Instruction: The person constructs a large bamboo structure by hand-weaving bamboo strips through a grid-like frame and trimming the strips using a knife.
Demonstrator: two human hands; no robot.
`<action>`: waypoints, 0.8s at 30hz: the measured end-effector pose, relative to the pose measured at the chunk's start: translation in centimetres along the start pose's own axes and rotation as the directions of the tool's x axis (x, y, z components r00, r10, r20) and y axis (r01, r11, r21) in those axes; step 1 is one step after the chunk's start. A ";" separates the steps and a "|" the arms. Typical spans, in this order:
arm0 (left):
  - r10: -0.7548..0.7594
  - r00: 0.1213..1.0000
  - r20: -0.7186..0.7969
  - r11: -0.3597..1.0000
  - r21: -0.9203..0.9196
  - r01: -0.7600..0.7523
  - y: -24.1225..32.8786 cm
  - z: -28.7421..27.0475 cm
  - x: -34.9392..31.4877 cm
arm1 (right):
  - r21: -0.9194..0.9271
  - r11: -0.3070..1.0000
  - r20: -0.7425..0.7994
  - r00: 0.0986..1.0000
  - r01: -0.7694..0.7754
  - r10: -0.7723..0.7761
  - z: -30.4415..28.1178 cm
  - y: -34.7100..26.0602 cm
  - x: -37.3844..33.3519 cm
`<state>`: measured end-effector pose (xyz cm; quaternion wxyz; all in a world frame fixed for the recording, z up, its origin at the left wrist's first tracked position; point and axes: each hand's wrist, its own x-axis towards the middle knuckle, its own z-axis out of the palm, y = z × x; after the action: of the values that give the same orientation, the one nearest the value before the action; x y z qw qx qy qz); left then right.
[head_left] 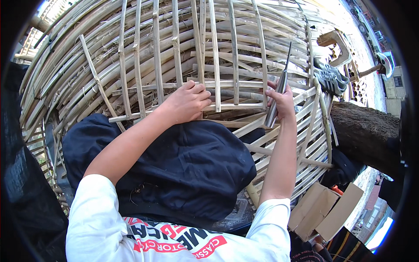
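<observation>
A frame of split bamboo slats (217, 65) lies across my lap, its long upright strips crossed by two horizontal strips near me. My left hand (187, 102) is closed over the crossing strips at the middle of the near edge, its fingers curled round a bamboo slat (201, 48). What the fingertips press on underneath is hidden. In my right hand (281, 99) is an awl-like tool (283, 81) with a shiny metal handle and a thin dark shaft. The shaft points up and away from me, beside the frame's right end. Dark blue cloth (174, 161) covers my lap.
More curved bamboo slats (78, 65) lie beyond the frame. At right, a slatted bamboo panel (310, 139) stands near a thick log (366, 126). A grey striped shoe (332, 79) is above it. An opened cardboard box (321, 209) sits at lower right, dark sheeting (28, 174) at left.
</observation>
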<state>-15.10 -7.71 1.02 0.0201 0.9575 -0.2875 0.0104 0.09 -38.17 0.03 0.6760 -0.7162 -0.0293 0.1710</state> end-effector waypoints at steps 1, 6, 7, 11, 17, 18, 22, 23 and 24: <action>0.016 1.000 0.008 1.000 0.010 -0.016 0.0 -0.5 0.0 | -0.001 1.000 -0.005 1.000 -0.010 0.010 0.1 -0.2 0.0; 0.046 0.999 0.015 0.999 0.000 -0.046 -0.3 -0.2 0.2 | -0.006 1.000 -0.020 1.000 -0.022 0.022 0.0 -0.1 0.0; 0.052 0.999 0.012 0.999 -0.015 -0.052 -0.4 -0.1 0.3 | -0.005 1.000 -0.019 0.999 -0.029 0.029 -0.1 -0.1 0.0; 0.059 0.998 -0.019 0.998 -0.018 -0.059 -0.6 0.2 0.2 | -0.029 0.999 0.019 1.000 0.016 -0.016 -0.4 0.3 0.1; 0.053 0.998 0.016 0.998 -0.023 -0.052 -0.8 -0.4 0.7 | -0.040 0.999 0.008 1.000 0.029 -0.028 0.0 0.1 -0.1; 0.059 0.998 0.031 0.998 -0.040 -0.058 -0.8 -0.4 0.8 | -0.049 0.998 0.000 1.000 0.024 -0.024 0.1 0.1 -0.3; 0.033 0.999 0.033 0.998 -0.061 -0.031 -1.2 -0.1 0.9 | -0.031 0.999 -0.017 1.000 0.023 -0.024 0.1 0.3 -0.1; 0.026 1.000 0.000 0.996 -0.090 -0.025 -1.3 -0.2 0.8 | -0.044 0.999 -0.016 1.000 0.020 -0.020 0.1 0.3 -0.2; 0.025 1.000 0.002 0.996 -0.091 -0.024 -1.4 -0.1 0.6 | -0.055 0.998 -0.013 1.000 0.018 -0.018 0.2 0.3 -0.2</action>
<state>-13.83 -6.90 1.06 0.0628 0.9520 -0.2994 -0.0040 -0.20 -38.06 -0.25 0.6578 -0.7354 -0.0357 0.1591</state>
